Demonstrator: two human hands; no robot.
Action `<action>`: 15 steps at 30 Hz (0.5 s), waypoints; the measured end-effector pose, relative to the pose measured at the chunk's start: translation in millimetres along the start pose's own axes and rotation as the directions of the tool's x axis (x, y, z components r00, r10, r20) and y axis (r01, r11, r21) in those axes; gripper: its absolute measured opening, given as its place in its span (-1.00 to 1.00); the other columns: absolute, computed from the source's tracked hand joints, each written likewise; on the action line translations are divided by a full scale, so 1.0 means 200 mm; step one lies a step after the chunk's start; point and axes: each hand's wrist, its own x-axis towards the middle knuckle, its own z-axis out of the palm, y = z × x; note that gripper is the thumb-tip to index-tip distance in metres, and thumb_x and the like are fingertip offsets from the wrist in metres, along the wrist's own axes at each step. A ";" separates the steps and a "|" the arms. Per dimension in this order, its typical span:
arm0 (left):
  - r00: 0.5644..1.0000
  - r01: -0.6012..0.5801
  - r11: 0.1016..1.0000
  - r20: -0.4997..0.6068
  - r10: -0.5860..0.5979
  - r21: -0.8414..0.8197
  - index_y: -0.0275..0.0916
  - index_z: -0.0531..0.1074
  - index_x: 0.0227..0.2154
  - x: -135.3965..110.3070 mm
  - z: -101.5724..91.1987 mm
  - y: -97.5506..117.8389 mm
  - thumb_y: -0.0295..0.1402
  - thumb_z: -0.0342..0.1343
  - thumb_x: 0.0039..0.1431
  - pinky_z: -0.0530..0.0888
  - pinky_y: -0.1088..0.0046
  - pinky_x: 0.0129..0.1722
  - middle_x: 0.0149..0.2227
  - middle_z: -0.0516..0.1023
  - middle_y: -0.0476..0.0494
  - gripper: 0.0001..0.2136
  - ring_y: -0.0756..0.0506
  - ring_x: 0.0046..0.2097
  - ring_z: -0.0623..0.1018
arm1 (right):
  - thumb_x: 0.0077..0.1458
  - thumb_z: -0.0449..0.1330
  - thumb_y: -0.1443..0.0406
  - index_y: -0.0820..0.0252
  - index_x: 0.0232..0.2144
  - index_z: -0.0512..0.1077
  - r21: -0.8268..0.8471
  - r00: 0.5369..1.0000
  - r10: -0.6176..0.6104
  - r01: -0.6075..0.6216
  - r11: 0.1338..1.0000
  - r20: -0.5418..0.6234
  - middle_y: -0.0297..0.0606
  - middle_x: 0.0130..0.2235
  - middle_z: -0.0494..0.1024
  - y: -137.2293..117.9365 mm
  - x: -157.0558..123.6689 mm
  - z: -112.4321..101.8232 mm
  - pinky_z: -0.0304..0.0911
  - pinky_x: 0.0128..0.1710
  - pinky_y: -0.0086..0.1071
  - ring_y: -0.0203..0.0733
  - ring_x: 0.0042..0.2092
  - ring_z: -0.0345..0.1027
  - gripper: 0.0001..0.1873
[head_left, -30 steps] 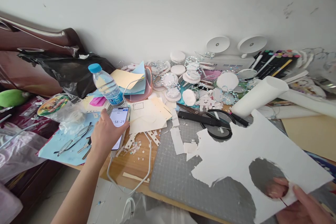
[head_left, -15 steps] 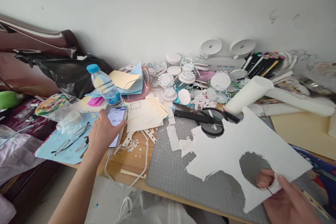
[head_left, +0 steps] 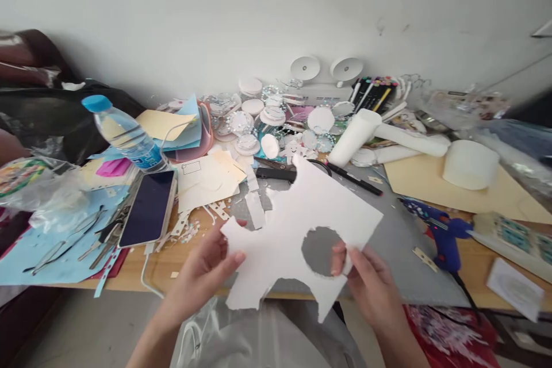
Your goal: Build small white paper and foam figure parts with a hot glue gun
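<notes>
Both my hands hold a ragged white sheet of paper [head_left: 297, 224] with a round hole cut in it, above the front edge of the grey cutting mat [head_left: 397, 253]. My left hand [head_left: 207, 264] pinches the sheet's left edge, thumb on top. My right hand [head_left: 366, 282] grips the paper beside the hole, fingers closed on it. A phone [head_left: 149, 207] with a dark screen lies on the table to the left, a white cable running from it. Black scissors [head_left: 276, 172] lie partly hidden behind the sheet.
A water bottle [head_left: 123, 135] lies tilted at the left near blue paper and metal tools [head_left: 73, 236]. White rolls [head_left: 356, 138], markers [head_left: 373, 92] and round white pieces crowd the back. A blue glue gun [head_left: 440, 233] lies at the right. A clear plastic bag [head_left: 267, 339] hangs below the table edge.
My left hand left the phone, whose screen went dark, and took the paper's left edge. My right hand brought the sheet toward the middle. The view swung right.
</notes>
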 end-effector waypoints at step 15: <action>0.947 0.163 0.957 -0.232 -0.220 -0.242 -0.14 0.47 -0.22 -0.05 0.05 -0.06 -0.18 0.41 -0.16 0.39 0.51 -0.55 -0.51 0.56 0.04 -0.59 -0.05 -0.55 0.50 | 0.15 0.20 0.10 0.11 -0.21 0.45 -0.151 0.943 0.160 -0.120 0.981 0.293 -0.21 -0.23 0.54 -0.04 -0.10 0.16 0.33 -0.24 -0.37 -0.18 -0.20 0.43 -0.75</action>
